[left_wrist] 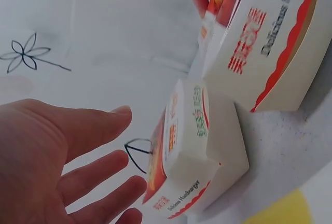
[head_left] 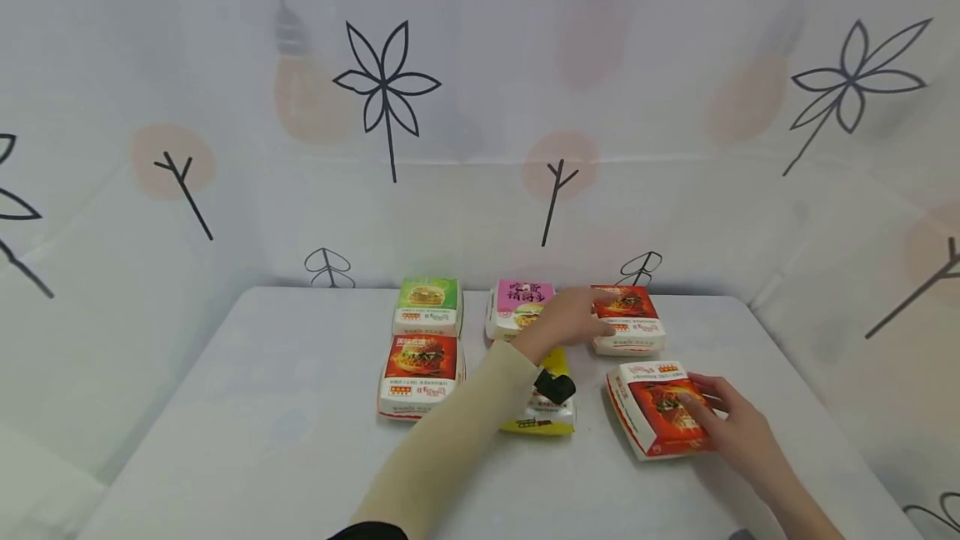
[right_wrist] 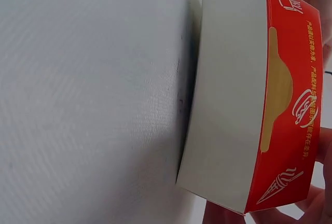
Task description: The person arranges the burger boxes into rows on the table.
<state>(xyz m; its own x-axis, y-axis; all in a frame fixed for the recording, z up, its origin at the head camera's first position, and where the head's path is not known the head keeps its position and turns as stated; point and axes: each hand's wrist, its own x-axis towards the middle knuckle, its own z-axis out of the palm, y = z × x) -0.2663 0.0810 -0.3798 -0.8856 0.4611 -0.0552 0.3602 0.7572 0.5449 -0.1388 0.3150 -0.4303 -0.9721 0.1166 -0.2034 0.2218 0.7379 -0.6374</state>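
My left hand [head_left: 566, 323] reaches across to the back right hamburger box [head_left: 628, 322], which has a red top and white sides. In the left wrist view, the left hand [left_wrist: 67, 156] has its thumb and fingers spread, just apart from that hamburger box [left_wrist: 194, 156]. Nearer to me on the right, my right hand [head_left: 738, 432] grips another red and white hamburger box [head_left: 660, 407], thumb on its top and fingers around its far side. The right wrist view shows this box's white side and red flap [right_wrist: 290, 99] close up; it sits slightly turned on the table.
At left, a green-topped box [head_left: 427, 307] stands behind a red-topped box [head_left: 420, 377]. A pink-topped box [head_left: 517, 302] is at the back middle, partly behind the left hand. A yellow packet [head_left: 540, 423] lies beneath the left forearm. The white table [head_left: 285, 398] meets a patterned cloth backdrop.
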